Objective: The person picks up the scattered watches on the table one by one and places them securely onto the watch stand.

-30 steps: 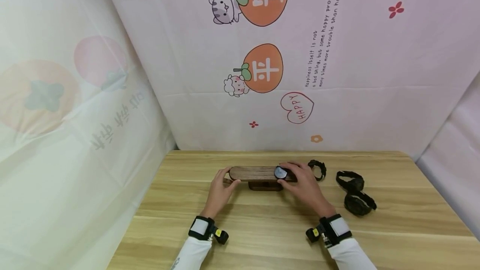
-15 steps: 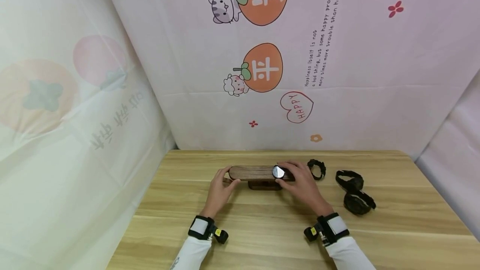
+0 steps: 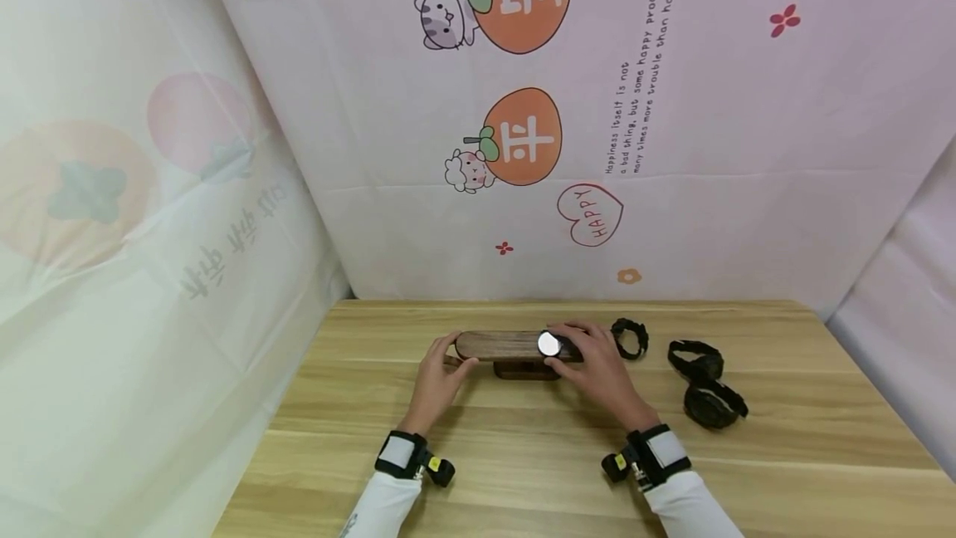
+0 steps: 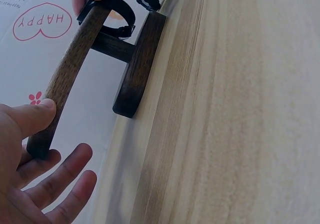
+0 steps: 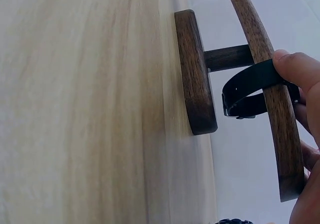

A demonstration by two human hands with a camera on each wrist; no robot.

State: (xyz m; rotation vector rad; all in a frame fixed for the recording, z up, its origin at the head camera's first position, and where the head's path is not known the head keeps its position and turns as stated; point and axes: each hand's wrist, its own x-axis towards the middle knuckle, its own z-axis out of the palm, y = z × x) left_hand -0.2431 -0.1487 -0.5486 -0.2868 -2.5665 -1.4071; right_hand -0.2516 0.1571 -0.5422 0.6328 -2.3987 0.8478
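A dark brown wooden watch stand (image 3: 496, 345) stands near the table's back edge, its long bar held up by a short post above a rounded base (image 5: 195, 74). At the bar's left end my left hand (image 3: 435, 380) pinches the wood between thumb and forefinger, other fingers spread. A black-strapped wristwatch (image 3: 548, 344) loops around the bar right of its middle, its round face up and bright with glare. My right hand (image 3: 603, 368) pinches this watch between thumb and fingers. In the right wrist view, the buckled strap (image 5: 250, 86) hangs below the bar, beside the post.
To the right of the stand lie three more black watches: one close by (image 3: 631, 339), another farther right (image 3: 697, 361), and a third in front of that one (image 3: 714, 407). Printed white cloth (image 3: 418, 231) hangs behind the wooden table (image 3: 523, 455).
My right hand and the watch have slid a little to the left along the bar, towards its middle. My left hand keeps its place at the bar's left end.
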